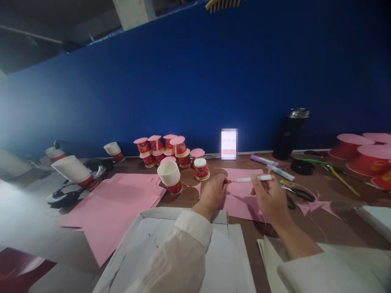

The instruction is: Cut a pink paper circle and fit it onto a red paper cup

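Pinched in my right hand (269, 197) is a white marker (249, 179) with an orange end, its tip pointing left. My left hand (213, 191) is closed on a small orange cap (229, 182), close to the marker's tip. Both hands are over a pink paper sheet (241, 201) on the brown table. A red and white paper cup (201, 169) stands upside down just beyond my left hand, and a larger white cup (170, 176) stands upright to its left.
Small red cups with pink discs (179, 141) are stacked at the back. Pink sheets (122, 203) lie left. Black scissors (301, 194), paper scraps and a dark bottle (290, 134) are at right. A white box lid (146, 236) is in front. A blue partition (195, 81) rises behind.
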Demonstrator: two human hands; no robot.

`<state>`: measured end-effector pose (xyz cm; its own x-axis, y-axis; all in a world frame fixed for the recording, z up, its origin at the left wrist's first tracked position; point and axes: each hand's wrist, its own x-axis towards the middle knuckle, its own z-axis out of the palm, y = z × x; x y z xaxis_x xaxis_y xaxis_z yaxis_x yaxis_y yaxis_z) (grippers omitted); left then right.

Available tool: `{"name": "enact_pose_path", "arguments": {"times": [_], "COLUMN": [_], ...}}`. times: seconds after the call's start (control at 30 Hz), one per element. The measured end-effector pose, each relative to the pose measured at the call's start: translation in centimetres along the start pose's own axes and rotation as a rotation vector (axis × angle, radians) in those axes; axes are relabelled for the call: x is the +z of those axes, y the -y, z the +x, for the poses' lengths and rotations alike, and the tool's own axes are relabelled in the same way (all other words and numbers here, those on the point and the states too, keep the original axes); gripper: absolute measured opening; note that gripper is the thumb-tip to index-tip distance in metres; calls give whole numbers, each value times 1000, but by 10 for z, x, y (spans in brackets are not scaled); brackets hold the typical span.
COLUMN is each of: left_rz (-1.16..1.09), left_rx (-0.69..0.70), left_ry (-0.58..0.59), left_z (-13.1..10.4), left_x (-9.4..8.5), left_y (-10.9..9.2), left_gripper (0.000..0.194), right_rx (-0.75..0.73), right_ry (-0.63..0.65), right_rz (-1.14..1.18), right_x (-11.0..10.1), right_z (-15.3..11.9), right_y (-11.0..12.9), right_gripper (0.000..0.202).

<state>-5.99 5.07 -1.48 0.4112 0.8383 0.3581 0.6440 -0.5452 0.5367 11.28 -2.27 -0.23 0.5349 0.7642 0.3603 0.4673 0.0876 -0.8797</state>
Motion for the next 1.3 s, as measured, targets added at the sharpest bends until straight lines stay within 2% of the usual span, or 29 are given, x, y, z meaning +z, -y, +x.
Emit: {"name": "enact_pose_path", "arguments": {"times": [0.2, 0.57, 0.83, 1.0, 1.3], "left_rz": [42, 96, 83, 94, 137], "left_rx": [33, 154, 183, 190, 169], "left_ry": [56, 22, 20, 9, 36], "left_z": [-1, -1, -1, -4, -8], "left_x": [0, -2, -3, -2, -3], "left_y": [-1, -10, -14, -14, -17], "left_gripper": [10, 10, 15, 16, 17], "right_rx": [17, 16, 279, 315, 311], "right_ry": [24, 35, 185, 185, 221], "right_rz": [-50, -61, 33, 35, 45], "right_x": [2, 3, -1, -2, 3], "right_z": [-1, 0, 1, -1, -1], "right_y": [-4, -5, 4, 11, -8], "right_gripper": [53, 51, 54, 51, 51]}}
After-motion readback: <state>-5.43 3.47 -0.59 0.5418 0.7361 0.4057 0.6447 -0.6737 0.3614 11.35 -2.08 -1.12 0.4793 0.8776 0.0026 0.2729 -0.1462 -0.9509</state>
